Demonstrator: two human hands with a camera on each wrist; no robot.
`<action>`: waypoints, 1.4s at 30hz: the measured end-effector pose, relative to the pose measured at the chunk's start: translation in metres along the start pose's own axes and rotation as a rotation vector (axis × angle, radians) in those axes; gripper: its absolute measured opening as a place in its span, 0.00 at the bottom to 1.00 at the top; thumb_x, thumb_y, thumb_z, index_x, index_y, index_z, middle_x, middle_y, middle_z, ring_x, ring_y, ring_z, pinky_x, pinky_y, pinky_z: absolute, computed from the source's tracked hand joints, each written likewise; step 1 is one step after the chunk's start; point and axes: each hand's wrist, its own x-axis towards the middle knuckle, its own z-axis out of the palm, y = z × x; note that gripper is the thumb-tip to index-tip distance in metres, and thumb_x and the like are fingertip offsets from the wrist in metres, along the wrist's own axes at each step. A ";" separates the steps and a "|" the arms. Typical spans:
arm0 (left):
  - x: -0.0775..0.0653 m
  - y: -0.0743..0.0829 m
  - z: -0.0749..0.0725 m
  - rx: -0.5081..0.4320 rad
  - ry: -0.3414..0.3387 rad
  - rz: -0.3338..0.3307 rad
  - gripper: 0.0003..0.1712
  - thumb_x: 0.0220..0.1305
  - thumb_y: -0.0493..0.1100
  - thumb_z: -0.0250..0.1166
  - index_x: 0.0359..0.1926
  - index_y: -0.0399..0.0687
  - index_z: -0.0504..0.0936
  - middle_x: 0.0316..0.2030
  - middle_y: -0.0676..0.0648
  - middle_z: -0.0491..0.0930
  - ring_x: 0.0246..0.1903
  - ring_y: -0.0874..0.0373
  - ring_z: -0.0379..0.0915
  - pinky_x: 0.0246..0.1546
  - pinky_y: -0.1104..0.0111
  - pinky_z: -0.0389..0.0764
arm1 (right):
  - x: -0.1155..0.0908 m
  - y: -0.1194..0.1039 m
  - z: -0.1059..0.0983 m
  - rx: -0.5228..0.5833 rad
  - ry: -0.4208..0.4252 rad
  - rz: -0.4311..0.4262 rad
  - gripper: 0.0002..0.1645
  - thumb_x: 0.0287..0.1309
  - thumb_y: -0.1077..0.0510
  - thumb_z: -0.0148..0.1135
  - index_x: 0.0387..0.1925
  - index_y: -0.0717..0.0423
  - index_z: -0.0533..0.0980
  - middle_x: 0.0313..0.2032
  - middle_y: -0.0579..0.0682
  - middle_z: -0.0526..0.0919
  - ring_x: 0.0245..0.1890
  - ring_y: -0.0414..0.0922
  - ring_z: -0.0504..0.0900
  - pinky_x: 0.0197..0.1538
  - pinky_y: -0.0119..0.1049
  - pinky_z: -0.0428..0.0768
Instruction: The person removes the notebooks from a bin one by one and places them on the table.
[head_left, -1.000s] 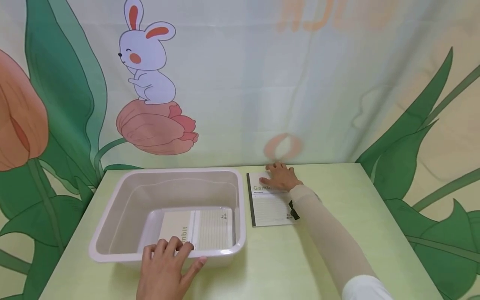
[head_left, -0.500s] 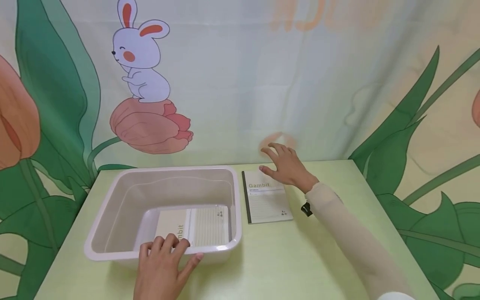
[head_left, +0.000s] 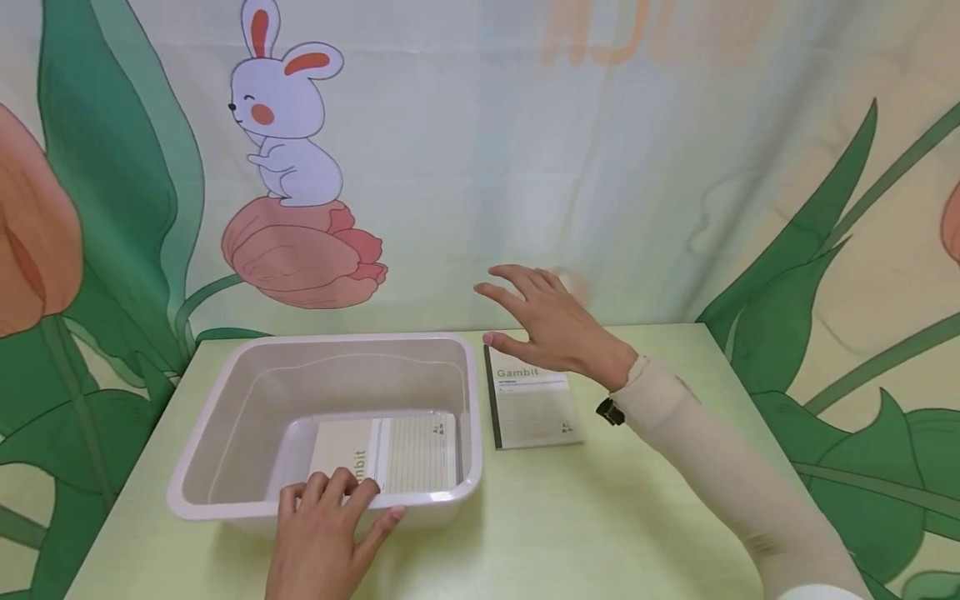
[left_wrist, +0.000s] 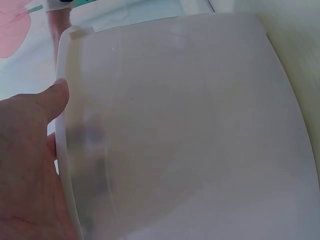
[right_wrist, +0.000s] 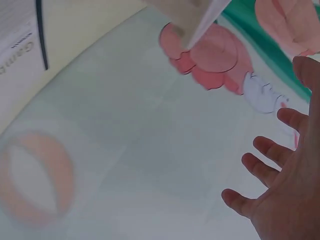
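My left hand (head_left: 318, 533) grips the near rim of a pale plastic basin (head_left: 360, 379), its fingers bent over the edge and the thumb outside. The left wrist view has that hand (left_wrist: 30, 160) beside the basin's outer wall (left_wrist: 175, 115). Inside the basin a "Gambit" notebook (head_left: 420, 450) lies flat at the right, partly hidden by the fingers. A second "Gambit" notebook (head_left: 532, 417) with a dark spine lies on the table just right of the basin. Over its top end hangs my right hand (head_left: 551, 325), fingers spread, holding nothing.
A light green table (head_left: 585, 525) carries the basin and notebook. Behind it hangs a printed curtain (head_left: 435, 167) with a rabbit and tulips. A black strap (head_left: 611, 411) shows at my right wrist.
My right hand has lifted off the table notebook and shifted left toward the basin, fingers spreading. My left hand keeps its hold on the rim. The head view has shifted slightly.
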 end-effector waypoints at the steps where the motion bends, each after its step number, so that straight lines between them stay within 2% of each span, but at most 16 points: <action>1: 0.000 0.000 0.000 -0.003 0.003 0.005 0.20 0.56 0.66 0.66 0.36 0.57 0.79 0.31 0.53 0.70 0.36 0.53 0.66 0.44 0.57 0.62 | 0.003 -0.004 -0.003 -0.002 0.003 -0.019 0.38 0.67 0.31 0.47 0.72 0.40 0.59 0.72 0.52 0.60 0.72 0.50 0.60 0.72 0.52 0.56; 11: 0.001 0.000 0.002 -0.004 0.036 0.031 0.21 0.56 0.67 0.65 0.35 0.57 0.78 0.30 0.53 0.69 0.35 0.54 0.65 0.44 0.57 0.61 | 0.039 -0.048 -0.023 -0.027 -0.027 -0.171 0.39 0.67 0.28 0.43 0.74 0.35 0.55 0.73 0.47 0.57 0.73 0.46 0.58 0.73 0.49 0.56; 21: 0.001 0.001 0.001 0.011 0.002 0.009 0.21 0.55 0.66 0.66 0.35 0.57 0.78 0.31 0.53 0.69 0.35 0.53 0.66 0.44 0.56 0.62 | 0.078 -0.092 -0.021 -0.064 -0.211 -0.305 0.41 0.67 0.26 0.39 0.76 0.32 0.48 0.78 0.43 0.45 0.79 0.45 0.45 0.77 0.53 0.44; 28: 0.002 0.003 -0.002 0.011 -0.059 -0.026 0.21 0.57 0.67 0.65 0.35 0.58 0.78 0.31 0.54 0.70 0.36 0.53 0.67 0.45 0.55 0.63 | 0.100 -0.117 -0.004 -0.086 -0.277 -0.374 0.42 0.66 0.24 0.37 0.76 0.28 0.46 0.78 0.41 0.44 0.79 0.43 0.42 0.78 0.51 0.40; 35: 0.002 0.000 -0.001 0.011 -0.030 -0.017 0.20 0.56 0.66 0.66 0.35 0.58 0.78 0.31 0.53 0.70 0.36 0.53 0.67 0.45 0.55 0.63 | 0.122 -0.140 0.020 -0.094 -0.319 -0.416 0.42 0.67 0.26 0.39 0.76 0.30 0.45 0.78 0.41 0.45 0.79 0.44 0.45 0.78 0.49 0.43; 42: 0.001 -0.002 -0.002 0.012 -0.008 -0.008 0.20 0.56 0.66 0.67 0.34 0.58 0.78 0.31 0.53 0.71 0.36 0.52 0.69 0.44 0.56 0.63 | 0.137 -0.157 0.053 -0.026 -0.424 -0.431 0.41 0.68 0.27 0.38 0.77 0.30 0.44 0.78 0.41 0.46 0.78 0.41 0.46 0.77 0.48 0.50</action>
